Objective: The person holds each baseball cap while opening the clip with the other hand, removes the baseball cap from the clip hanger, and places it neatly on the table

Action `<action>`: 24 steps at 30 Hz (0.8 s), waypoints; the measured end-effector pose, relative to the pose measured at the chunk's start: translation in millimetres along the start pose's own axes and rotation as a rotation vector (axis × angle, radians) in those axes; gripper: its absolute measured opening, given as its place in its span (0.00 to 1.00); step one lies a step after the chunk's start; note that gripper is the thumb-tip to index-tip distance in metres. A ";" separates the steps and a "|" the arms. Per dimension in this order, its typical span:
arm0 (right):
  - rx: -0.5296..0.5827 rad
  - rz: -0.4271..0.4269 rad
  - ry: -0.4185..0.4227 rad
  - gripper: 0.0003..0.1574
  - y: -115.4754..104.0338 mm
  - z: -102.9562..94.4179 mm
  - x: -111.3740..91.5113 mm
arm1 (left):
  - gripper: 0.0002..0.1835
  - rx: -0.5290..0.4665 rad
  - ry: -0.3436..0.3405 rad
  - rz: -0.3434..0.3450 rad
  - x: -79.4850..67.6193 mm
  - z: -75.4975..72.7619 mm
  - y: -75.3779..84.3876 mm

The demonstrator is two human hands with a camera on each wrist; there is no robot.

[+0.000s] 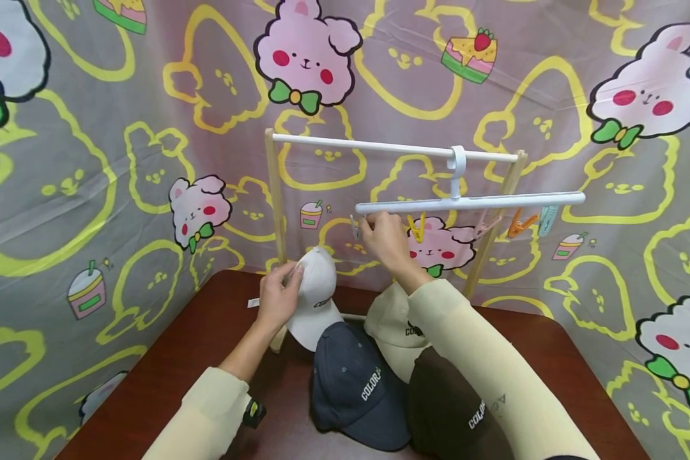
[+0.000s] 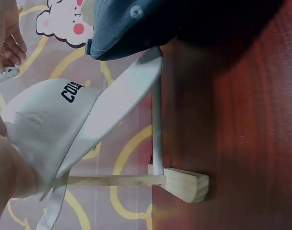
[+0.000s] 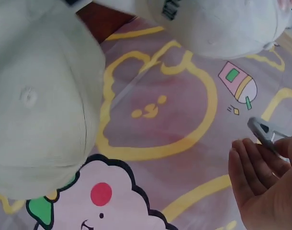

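My left hand (image 1: 278, 295) grips the back edge of a white baseball cap (image 1: 317, 281), held up with its brim pointing down beside the rack's left post. In the left wrist view the white cap (image 2: 55, 115) hangs in front of the wooden post, its lettering showing. Under the left end of a pale blue clip hanger (image 1: 494, 202), my right hand (image 1: 386, 237) pinches a grey clip (image 1: 355, 227). That grey clip (image 3: 262, 132) sticks out past the fingers in the right wrist view.
A rack's white rail (image 1: 374, 146) carries the hanger. Yellow (image 1: 418, 228), pink (image 1: 487, 223), orange (image 1: 521, 223) and light blue (image 1: 547, 220) clips hang further right. Below are a navy cap (image 1: 347, 377), a beige cap (image 1: 386, 319) and a dark cap (image 1: 439, 402) on the brown table (image 1: 207, 319).
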State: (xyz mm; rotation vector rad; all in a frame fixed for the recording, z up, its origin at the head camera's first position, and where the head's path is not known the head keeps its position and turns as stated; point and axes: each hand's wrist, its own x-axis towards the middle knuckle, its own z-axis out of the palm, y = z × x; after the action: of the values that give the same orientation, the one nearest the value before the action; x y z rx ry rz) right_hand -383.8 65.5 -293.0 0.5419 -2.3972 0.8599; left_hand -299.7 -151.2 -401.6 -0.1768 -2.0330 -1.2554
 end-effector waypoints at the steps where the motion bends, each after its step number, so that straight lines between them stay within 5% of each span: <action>1: -0.014 -0.015 0.012 0.29 0.1 -0.3 -1.0 | 0.11 -0.002 -0.001 -0.027 -1.6 -1.2 -0.6; 14: 0.021 -0.116 -0.068 0.26 0.2 -31.6 -22.2 | 0.12 -0.036 -0.110 -0.266 -16.9 -22.6 -13.1; 24: 0.063 -0.161 -0.148 0.15 12.1 -71.9 -55.6 | 0.15 0.023 -0.177 -0.279 -35.7 -55.0 -29.2</action>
State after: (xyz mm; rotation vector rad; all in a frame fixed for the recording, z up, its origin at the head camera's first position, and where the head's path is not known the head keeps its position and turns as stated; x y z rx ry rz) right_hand -322.1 132.9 -284.7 0.8372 -2.4236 0.8533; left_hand -259.4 -202.7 -431.4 0.0087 -2.2823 -1.4277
